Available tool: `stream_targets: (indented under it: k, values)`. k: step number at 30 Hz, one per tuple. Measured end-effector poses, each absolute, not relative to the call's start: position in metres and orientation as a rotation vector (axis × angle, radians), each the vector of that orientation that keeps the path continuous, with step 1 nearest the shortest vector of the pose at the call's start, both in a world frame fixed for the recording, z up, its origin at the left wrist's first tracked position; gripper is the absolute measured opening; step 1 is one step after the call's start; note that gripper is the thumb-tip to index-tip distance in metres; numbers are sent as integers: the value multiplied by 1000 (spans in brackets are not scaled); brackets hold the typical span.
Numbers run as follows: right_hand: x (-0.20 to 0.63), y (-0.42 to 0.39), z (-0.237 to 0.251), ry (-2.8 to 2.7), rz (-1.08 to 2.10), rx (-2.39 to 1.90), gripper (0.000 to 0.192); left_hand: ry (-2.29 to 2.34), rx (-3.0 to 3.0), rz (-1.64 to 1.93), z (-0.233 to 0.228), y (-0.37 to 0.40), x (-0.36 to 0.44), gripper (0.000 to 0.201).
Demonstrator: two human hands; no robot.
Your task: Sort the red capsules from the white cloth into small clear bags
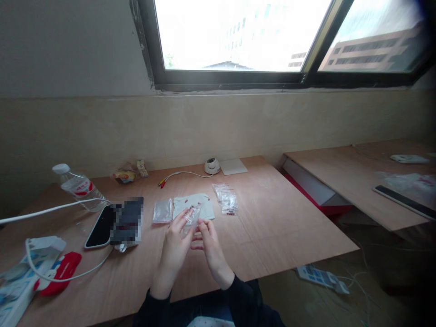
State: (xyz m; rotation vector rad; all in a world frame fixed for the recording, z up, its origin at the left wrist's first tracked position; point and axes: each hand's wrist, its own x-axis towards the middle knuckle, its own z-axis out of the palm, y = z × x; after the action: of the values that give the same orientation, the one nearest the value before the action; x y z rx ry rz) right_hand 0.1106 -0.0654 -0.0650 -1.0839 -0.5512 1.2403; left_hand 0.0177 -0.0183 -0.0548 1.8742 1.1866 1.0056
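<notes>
both hands up over the near middle of the table (272,218), and between them a small clear plastic bag (191,219). the bag is see-through, crinkled, catching window light, with a tiny dark red speck near its top edge. the left hand (175,245) pinches its left side with raised fingers, the right hand (209,243) grips its lower right corner, so both hands are closed on the bag, held just above the wood. just beyond lies a white sheet (194,204) dotted with small red bits, an empty clear bag (162,211) to its left, a pile of filled bags (225,199) to its right. a phone (101,227) sits further left.
</notes>
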Motion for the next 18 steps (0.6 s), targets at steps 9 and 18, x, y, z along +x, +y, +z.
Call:
stream_targets:
  k: [9, 18]
  values:
    - [116, -60, -51, -49, 1498, -524, 22, 1071, 2106, 865, -54, -29, 25, 27]
    - [117, -58, -55, -130, 1222, -661, 40, 907, 609, 1129, -55, -29, 40, 21]
